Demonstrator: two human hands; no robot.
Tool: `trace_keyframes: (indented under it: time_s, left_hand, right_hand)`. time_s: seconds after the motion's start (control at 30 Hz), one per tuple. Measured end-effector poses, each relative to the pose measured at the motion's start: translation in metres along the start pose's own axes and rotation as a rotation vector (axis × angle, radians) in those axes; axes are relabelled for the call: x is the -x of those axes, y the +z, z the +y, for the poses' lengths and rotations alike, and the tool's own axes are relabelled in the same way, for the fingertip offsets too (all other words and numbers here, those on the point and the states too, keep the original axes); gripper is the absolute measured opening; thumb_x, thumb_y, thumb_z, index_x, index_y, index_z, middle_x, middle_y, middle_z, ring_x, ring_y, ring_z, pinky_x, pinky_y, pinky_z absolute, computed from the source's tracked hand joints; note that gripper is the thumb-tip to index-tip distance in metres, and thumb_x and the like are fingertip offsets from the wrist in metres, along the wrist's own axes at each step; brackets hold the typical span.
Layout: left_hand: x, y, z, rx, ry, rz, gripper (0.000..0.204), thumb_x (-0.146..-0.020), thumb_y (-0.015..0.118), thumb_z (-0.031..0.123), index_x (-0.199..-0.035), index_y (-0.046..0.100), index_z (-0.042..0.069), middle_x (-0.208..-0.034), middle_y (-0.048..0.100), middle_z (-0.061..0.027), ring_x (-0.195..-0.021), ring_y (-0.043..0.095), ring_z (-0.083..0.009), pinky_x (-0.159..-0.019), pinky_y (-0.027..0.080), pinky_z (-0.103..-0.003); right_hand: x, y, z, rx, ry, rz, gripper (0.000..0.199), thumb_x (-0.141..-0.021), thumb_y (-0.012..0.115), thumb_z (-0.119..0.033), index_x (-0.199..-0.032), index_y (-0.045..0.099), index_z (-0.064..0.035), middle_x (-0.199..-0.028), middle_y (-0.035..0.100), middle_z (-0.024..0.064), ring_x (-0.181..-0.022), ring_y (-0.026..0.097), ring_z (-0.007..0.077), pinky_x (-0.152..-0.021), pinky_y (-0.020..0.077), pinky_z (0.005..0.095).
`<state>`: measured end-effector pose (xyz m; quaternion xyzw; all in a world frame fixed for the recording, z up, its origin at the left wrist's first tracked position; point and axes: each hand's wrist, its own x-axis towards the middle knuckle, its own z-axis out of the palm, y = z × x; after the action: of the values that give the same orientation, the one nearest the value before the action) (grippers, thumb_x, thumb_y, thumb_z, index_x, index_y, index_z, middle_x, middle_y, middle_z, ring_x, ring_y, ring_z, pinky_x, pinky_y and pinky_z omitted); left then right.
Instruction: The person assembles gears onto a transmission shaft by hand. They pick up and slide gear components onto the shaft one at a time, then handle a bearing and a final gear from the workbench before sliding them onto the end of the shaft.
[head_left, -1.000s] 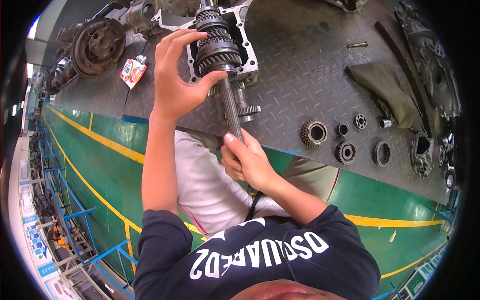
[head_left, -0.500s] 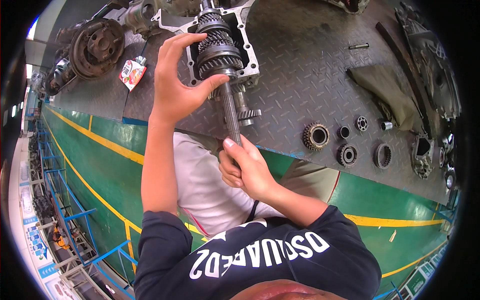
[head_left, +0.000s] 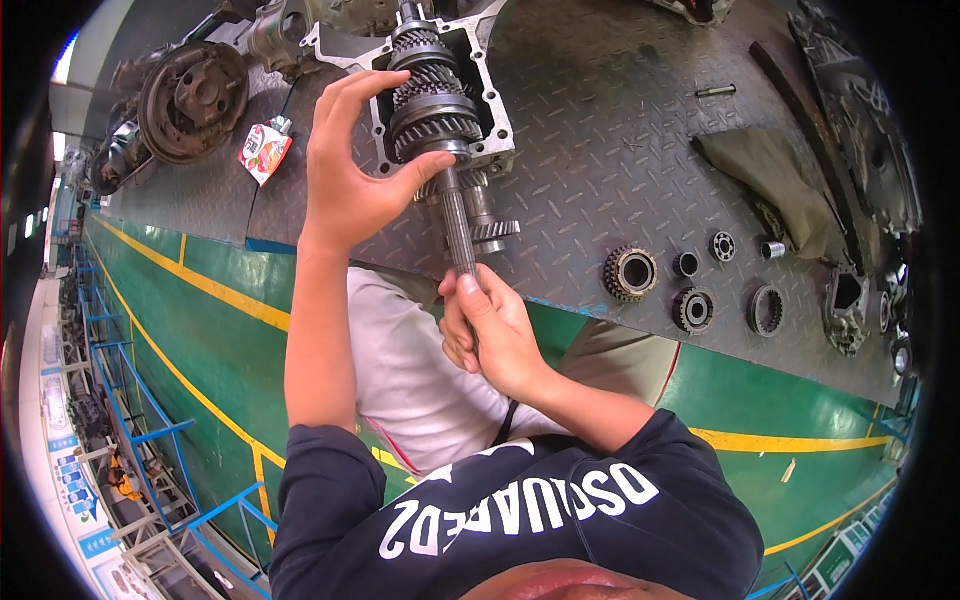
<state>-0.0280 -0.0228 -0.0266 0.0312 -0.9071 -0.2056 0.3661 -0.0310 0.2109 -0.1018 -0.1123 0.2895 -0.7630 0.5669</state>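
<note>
A gear shaft [head_left: 458, 225] with a stack of helical gears [head_left: 437, 131] lies in the open metal gearbox housing [head_left: 505, 133]. Its splined end sticks out over the table's near edge. My right hand [head_left: 490, 325] is closed round that end, thumb along the top. Along the left side of the gear stack, my left hand [head_left: 355, 175] forms a wide grip: the thumb rests at the collar in front of the gears, the fingertips at a gear farther back. Below the shaft, a second shaft with a small gear [head_left: 494, 232] juts from the housing.
On the patterned metal table [head_left: 590, 150] to the right lie a toothed gear hub [head_left: 631, 273], several smaller rings, a pin [head_left: 716, 91] and an olive cloth [head_left: 768, 180]. A rusty brake drum [head_left: 195, 100] and a small packet [head_left: 265, 152] are at left.
The shaft and gear stack have shifted very slightly left. My right hand has moved a little with the splined end; my left hand keeps nearly the same place.
</note>
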Motion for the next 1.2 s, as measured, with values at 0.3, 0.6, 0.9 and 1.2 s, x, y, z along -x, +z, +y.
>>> trace_keyframes:
  time_s: [0.3, 0.6, 0.9, 1.2]
  left_hand:
    - [-0.001, -0.003, 0.005, -0.011, 0.001, -0.006, 0.075, -0.071, 0.100, 0.020, -0.137, 0.066, 0.005, -0.135, 0.066, -0.0098, -0.128, 0.062, -0.0246, -0.112, 0.047, -0.038]
    - [0.001, -0.005, 0.004, -0.018, -0.006, -0.004, 0.076, -0.071, 0.101, 0.020, -0.137, 0.066, 0.005, -0.135, 0.066, -0.0080, -0.127, 0.062, -0.0232, -0.111, 0.047, -0.038]
    - [-0.002, -0.003, 0.007, 0.029, -0.009, 0.035, 0.075, -0.065, 0.102, 0.020, -0.130, 0.069, 0.005, -0.127, 0.069, -0.0127, -0.122, 0.064, -0.0328, -0.107, 0.051, -0.043]
    - [-0.004, -0.004, 0.006, 0.054, -0.014, 0.027, 0.073, -0.065, 0.101, 0.019, -0.130, 0.070, 0.005, -0.127, 0.069, -0.0130, -0.121, 0.065, -0.0318, -0.107, 0.051, -0.042]
  right_hand:
    - [-0.002, -0.001, 0.009, -0.147, 0.018, -0.014, 0.039, -0.119, 0.044, -0.039, -0.117, 0.052, -0.0012, -0.066, 0.043, 0.0008, -0.047, 0.039, 0.0093, -0.045, 0.0363, 0.0267]
    - [-0.005, -0.007, 0.017, -0.343, 0.057, -0.135, 0.051, -0.118, 0.038, -0.049, -0.121, 0.053, -0.0007, -0.065, 0.040, 0.0008, -0.046, 0.035, 0.0098, -0.044, 0.0336, 0.0265]
    - [0.003, 0.013, 0.010, -0.556, 0.201, -0.054, 0.043, -0.117, 0.042, -0.053, -0.119, 0.054, -0.0112, -0.064, 0.033, -0.0038, -0.044, 0.027, 0.0066, -0.043, 0.0246, 0.0244]
    - [-0.004, 0.022, -0.014, -0.302, 0.182, 0.126, 0.046, -0.120, 0.035, -0.047, -0.114, 0.051, -0.0047, -0.066, 0.039, 0.0004, -0.044, 0.033, 0.0098, -0.041, 0.0333, 0.0281]
